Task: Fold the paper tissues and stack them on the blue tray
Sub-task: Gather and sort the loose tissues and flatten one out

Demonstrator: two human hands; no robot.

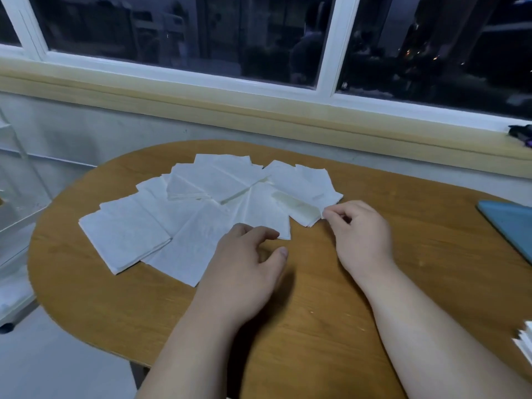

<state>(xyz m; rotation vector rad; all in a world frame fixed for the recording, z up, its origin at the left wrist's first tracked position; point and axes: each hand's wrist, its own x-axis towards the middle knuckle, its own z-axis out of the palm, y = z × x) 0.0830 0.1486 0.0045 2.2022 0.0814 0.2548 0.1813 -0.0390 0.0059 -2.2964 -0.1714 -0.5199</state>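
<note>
Here the paper tissues [184, 208] lie fanned out and overlapping across the far half of the wooden tabletop [316, 326], below a window sill [259, 110]. The right hand [359, 234] pinches the near corner of the rightmost tissue [305, 191], its grip closed on that corner between thumb and fingertips. The left hand [244, 272] rests on the near edge of the fan, fingers curled and slightly apart, clamping nothing. The blue tray [509, 226] sits at the right edge, well apart from the fan; its visible part carries nothing. A white paper stack [525, 344] shows at the lower right edge.
</note>
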